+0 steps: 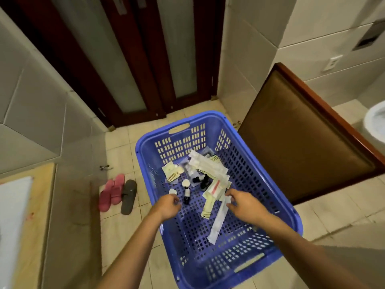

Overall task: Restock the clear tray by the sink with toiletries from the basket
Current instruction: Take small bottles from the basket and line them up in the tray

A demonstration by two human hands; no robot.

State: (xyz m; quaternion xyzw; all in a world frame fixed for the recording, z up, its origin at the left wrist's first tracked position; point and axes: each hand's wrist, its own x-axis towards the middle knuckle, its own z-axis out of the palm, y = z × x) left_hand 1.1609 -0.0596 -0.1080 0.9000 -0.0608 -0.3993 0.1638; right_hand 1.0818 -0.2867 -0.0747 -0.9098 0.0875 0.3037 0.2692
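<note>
**Head view: both hands low in the basket**

I see the blue basket (245, 172) on the floor, with the toiletries (206, 166) heaped at its far end, hence the low reach. The clear tray is out of view. My right hand (243, 205) curls onto a long white packet (218, 222); I cannot tell if it pinches. My left hand (168, 205) hangs loosely curled and empty beside a small dark bottle (186, 195).

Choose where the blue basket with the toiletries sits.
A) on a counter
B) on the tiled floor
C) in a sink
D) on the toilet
B: the basket stands on the floor tiles, with slippers lying beside it.
</note>
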